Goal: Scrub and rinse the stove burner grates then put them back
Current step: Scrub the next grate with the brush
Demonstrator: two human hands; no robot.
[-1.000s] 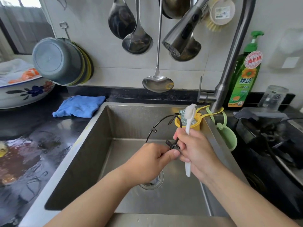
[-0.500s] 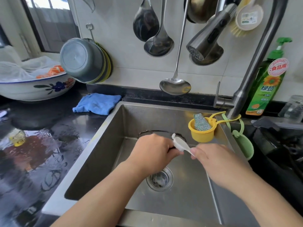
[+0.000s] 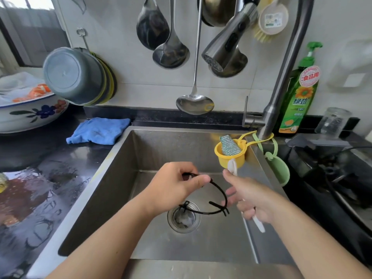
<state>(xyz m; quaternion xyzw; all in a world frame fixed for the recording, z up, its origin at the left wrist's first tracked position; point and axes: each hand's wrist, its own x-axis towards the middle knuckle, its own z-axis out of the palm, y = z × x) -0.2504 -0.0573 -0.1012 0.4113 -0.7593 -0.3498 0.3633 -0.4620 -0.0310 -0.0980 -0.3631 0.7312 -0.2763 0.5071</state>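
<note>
Hands: two, bare, both out over the steel sink (image 3: 112,198).
Left hand (image 3: 173,186): fingers and thumb were curled round the top of the burner grate (image 3: 218,190), pinching the wire.
Burner grate: one, a thin black wire ring with short prongs, held up in the air above the drain (image 3: 183,217), tilted, touching nothing else.
Right hand (image 3: 255,200): palm was wrapped round one white toothbrush (image 3: 258,223); thumb lay up along its neck, the other fingers blurred, partly spread toward the ring's right side.
Toothbrush: plastic, handle end poking out below the hand, head up by the yellow cup (image 3: 231,160).
Sink: one deep square basin, brushed metal, round drain in the floor.
Holders: two, a yellow plastic cup with one metallic scouring pad (image 3: 229,146) in it, and a pale green one (image 3: 278,168), both looped round the tap base.
Counter left: black, wet and shiny, with one crumpled blue cloth (image 3: 98,130) and one floral enamel basin (image 3: 30,115).
Tap (image 3: 281,77): one tall arched steel spout, spray head pointing down-left.
Dish soap (image 3: 298,97): one green pump bottle behind the tap.
Wall: three steel ladles hanging that can be counted, more metal behind the spray head; grey basins (image 3: 74,75) stacked on a hook.
</note>
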